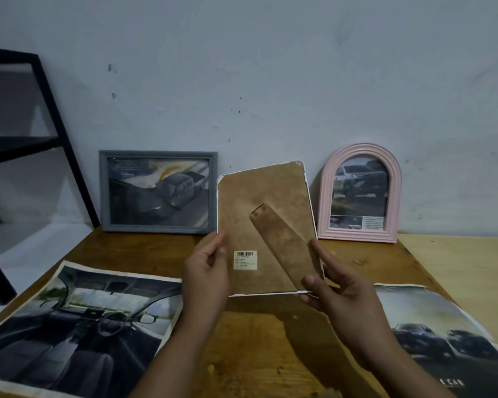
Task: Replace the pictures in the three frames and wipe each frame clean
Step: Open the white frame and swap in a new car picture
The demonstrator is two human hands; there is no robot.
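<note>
Scuffed pale wall (pixel 270 67), black shelf frame (pixel 55 133)

Two bare forearms in shot — no sleeves showing, no watch, no rings. Left hand (pixel 206 275) and right hand (pixel 338 285) are ungloved — short, plain nails.

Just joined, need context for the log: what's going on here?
A person holds a white-edged picture frame with a brown board back up over the brown wooden table, back side facing the camera. The left hand grips its left edge; the right hand grips the lower right corner, thumb on the brown stand flap. A grey rectangular frame and a pink arched frame lean against the wall, both holding car pictures. Two loose car prints lie on the table, one left and one right.
</note>
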